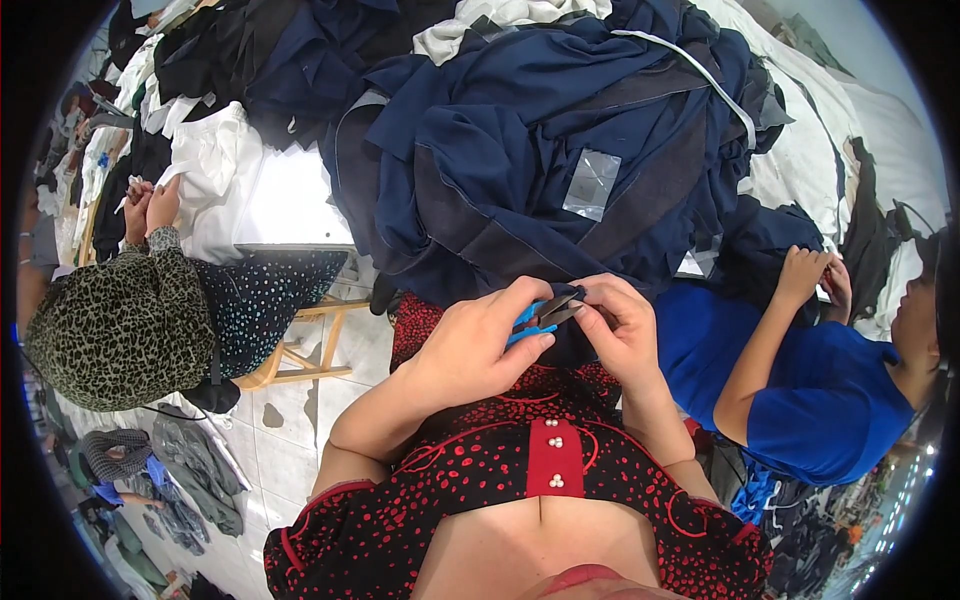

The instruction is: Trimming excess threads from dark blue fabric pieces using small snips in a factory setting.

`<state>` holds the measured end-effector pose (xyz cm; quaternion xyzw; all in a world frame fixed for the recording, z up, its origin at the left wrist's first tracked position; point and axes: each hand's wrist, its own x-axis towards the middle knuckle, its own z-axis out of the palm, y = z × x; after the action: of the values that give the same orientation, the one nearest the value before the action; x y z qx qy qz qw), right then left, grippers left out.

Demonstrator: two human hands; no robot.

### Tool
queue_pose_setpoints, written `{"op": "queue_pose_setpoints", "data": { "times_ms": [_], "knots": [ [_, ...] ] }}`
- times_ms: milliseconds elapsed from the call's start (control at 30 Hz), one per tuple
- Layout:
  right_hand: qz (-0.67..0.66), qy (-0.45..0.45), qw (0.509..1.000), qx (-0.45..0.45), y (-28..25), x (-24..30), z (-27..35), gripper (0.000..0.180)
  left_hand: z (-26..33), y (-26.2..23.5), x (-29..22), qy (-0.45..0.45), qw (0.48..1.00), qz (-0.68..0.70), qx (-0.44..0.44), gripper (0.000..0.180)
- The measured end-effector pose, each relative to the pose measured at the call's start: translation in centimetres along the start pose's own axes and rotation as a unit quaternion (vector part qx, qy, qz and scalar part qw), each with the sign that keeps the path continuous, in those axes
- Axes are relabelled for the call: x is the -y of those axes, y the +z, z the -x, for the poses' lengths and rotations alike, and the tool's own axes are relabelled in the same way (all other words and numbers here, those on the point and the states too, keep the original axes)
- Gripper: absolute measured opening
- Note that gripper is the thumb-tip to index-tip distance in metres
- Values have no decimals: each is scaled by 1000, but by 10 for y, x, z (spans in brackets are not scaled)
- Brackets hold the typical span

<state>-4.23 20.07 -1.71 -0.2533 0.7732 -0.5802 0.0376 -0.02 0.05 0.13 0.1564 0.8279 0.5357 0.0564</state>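
A small pair of thread snips (532, 322) with blue handles sits in my left hand (478, 338), its fingers closed round them. The metal blades point right, toward my right hand (622, 325). Between the fingertips of that hand is pinched a bit of dark navy cloth, right at the blade tips. Just beyond both hands rises a big heap of navy garments (510, 150), from which the pinched cloth seems to hang. Whether the blades touch a thread is too small to tell.
On the left a person in a leopard-print covering (120, 325) handles white cloth (210, 160) beside a white tabletop (295, 205) and a wooden stool (320, 340). Close on the right, a person in a blue shirt (820, 410) works on navy cloth. White fabric (810, 130) lies beyond.
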Motion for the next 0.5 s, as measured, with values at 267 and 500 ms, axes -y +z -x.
{"op": "queue_pose_setpoints", "data": {
  "times_ms": [267, 500],
  "knots": [
    [23, -5, 1000, 4, 0, 2, -1, 9, -3, 3, 4, 34, 999, -5, -18, 33],
    [70, -49, 996, -9, 1, 4, -3, 9, -3, 3, 10, 56, 997, 45, -16, 33]
  ]
}}
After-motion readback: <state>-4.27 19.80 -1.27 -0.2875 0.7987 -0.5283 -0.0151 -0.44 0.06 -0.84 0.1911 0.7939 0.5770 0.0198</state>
